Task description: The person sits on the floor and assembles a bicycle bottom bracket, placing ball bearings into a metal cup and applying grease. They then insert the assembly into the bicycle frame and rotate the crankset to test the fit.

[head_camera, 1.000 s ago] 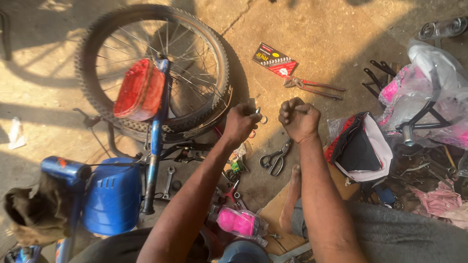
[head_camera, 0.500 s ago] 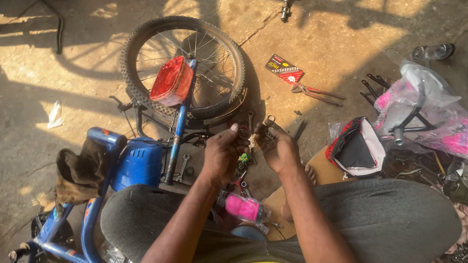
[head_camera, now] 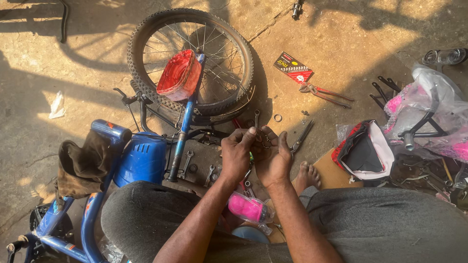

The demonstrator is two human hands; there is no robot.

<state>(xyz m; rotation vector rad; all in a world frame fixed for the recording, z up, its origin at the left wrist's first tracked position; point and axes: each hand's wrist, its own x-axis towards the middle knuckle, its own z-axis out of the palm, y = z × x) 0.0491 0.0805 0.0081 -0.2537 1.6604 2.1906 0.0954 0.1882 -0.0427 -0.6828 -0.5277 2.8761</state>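
Observation:
My left hand (head_camera: 239,152) and my right hand (head_camera: 274,158) are close together over the ground, both pinching a short bicycle chain (head_camera: 263,141) that hangs between the fingers. Just beyond them lies a spoked bicycle wheel (head_camera: 195,63) with a tyre, flat on the concrete. A blue bicycle frame (head_camera: 142,157) lies to the left, and a red plastic part (head_camera: 179,74) rests on its tube (head_camera: 185,122). Several spanners (head_camera: 187,161) lie below my left hand. A pink wrapped part (head_camera: 246,208) sits between my knees.
Pliers (head_camera: 324,93) and a red-and-black packet (head_camera: 293,68) lie at the upper right, scissors-like pliers (head_camera: 301,137) beside my right hand. A black-and-red bag (head_camera: 363,151) and pink parts in plastic (head_camera: 429,122) are at the right. My bare foot (head_camera: 307,176) rests on cardboard.
My hands have drawn back toward me and come together on the chain; a second ago they were held apart as fists farther out. The view has swung so the wheel sits higher.

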